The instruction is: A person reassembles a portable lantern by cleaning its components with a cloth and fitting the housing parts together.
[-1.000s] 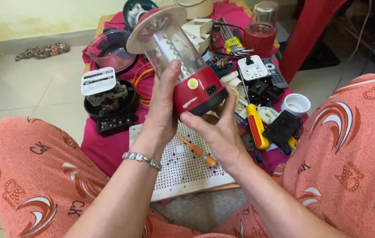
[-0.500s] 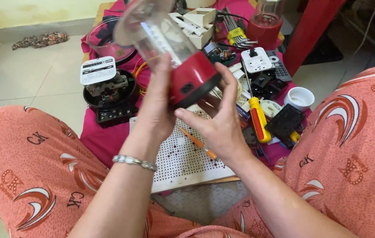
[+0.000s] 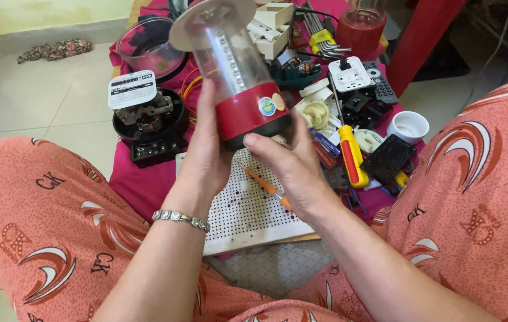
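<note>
A clear-tubed lantern with a red plastic base [image 3: 239, 83] is clasped by the left hand [image 3: 209, 155] and right hand [image 3: 292, 167], tilted for inspection above a white perforated board [image 3: 248, 214].

A clear lantern [image 3: 236, 71] with a red base, above a white dotted board [image 3: 248, 214] and pink cloth [image 3: 140, 185].

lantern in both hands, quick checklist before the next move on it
1. Left hand wrapped round the lantern: ok.
2. Right hand thumb on the red base: ok.
3. Clear tube unbroken: cannot tell, glare.
4. Base underside reachable: cannot tell, faces away.
5. Orange screwdriver close by on the white perforated board: ok.
6. Clear spot to set it down: not ok, parts crowd the pink cloth.
</note>
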